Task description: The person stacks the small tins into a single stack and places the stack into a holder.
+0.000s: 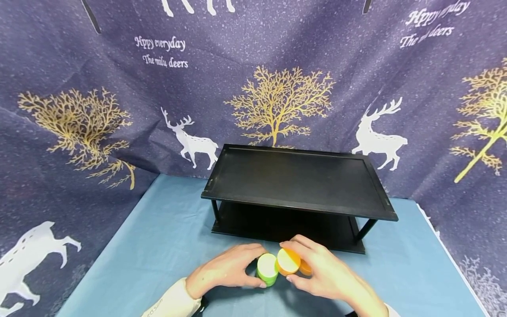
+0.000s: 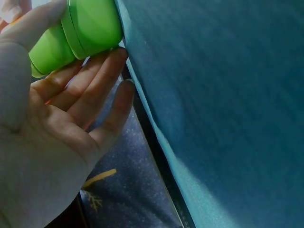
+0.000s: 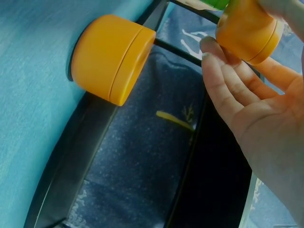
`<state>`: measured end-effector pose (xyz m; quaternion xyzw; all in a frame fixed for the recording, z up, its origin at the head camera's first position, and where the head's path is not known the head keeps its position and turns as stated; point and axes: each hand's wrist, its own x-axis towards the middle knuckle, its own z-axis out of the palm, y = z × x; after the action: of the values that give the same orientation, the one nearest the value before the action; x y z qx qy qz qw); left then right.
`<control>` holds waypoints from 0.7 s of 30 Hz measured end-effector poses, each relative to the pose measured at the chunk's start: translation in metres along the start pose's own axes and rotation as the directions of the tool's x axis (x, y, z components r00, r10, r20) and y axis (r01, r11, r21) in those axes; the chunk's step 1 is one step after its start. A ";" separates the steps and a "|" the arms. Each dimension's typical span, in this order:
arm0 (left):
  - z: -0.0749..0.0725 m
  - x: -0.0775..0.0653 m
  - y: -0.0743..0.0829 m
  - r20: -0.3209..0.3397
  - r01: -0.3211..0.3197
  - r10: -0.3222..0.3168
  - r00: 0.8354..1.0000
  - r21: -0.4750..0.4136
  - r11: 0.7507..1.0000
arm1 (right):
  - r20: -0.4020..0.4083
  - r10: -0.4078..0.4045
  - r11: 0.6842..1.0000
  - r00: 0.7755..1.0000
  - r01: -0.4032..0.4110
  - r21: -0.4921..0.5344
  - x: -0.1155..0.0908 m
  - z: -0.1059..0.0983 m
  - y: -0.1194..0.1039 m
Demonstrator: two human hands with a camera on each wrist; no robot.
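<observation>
A person's left hand (image 1: 233, 267) pinches a green lidded jar (image 1: 267, 265); at three o'clock, the right hand (image 1: 321, 269) pinches an orange jar (image 1: 288, 261) beside a second orange jar (image 3: 110, 59). Black two-tier shelf (image 1: 293, 176): twelve o'clock.

Bare hands, 2, close to each other, backs uppermost in the head view.
Left hand (image 1: 227, 267): mine; wrist leaving a cream fabric sleeve (image 1: 174, 301) with dark lettering, reaching in from lower left; thumb nearer me, fingers curved opposite, gripping.
Right hand (image 1: 326, 272): mine; forearm slanting in from lower right; thumb opposed to bent fingers, gripping.
</observation>
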<state>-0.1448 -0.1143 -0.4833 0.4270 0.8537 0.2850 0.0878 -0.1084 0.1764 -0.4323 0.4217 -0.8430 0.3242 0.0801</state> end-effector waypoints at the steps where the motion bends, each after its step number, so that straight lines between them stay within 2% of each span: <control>1: 0.000 0.000 0.000 0.000 0.000 0.000 1.000 0.000 1.000 | 0.000 0.000 1.000 1.000 0.000 0.001 0.000 0.000 0.000; 14: 0.000 0.000 -0.001 0.017 0.006 -0.006 1.000 0.006 1.000 | -0.011 -0.036 0.999 0.999 0.036 -0.002 0.008 0.005 -0.003; 21: -0.001 0.000 -0.001 0.021 0.007 -0.007 1.000 -0.004 1.000 | 0.023 0.000 1.000 1.000 0.000 0.014 0.011 0.005 -0.005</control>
<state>-0.1456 -0.1154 -0.4832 0.4269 0.8535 0.2820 0.0985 -0.1107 0.1639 -0.4297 0.4260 -0.8415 0.3252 0.0677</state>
